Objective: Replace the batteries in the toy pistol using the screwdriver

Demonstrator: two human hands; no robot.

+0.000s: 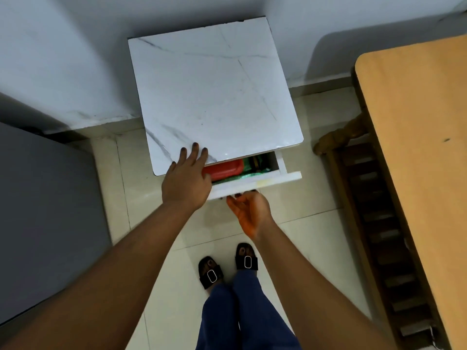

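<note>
Clearly the drawer [255, 184] needs opening wider: the right hand [249, 210] hooks curled fingers under its front, while the left hand [185, 178] rests flat, fingers straight, bracing the marble-patterned cabinet top [214, 97]. Neither toy pistol nor screwdriver shows; only a red case [223, 169] lies inside, so pull straight and slowly.

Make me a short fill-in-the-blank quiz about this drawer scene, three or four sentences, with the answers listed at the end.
1. The left hand rests flat on the marble-patterned top of the white ____.
2. The right hand hooks its fingers under the front of the partly open ____.
3. The most visible thing inside, next to green items, is a container coloured ____.
4. On the tiled floor, the person's feet wear black ____.

Missing words: cabinet; drawer; red; sandals
</note>
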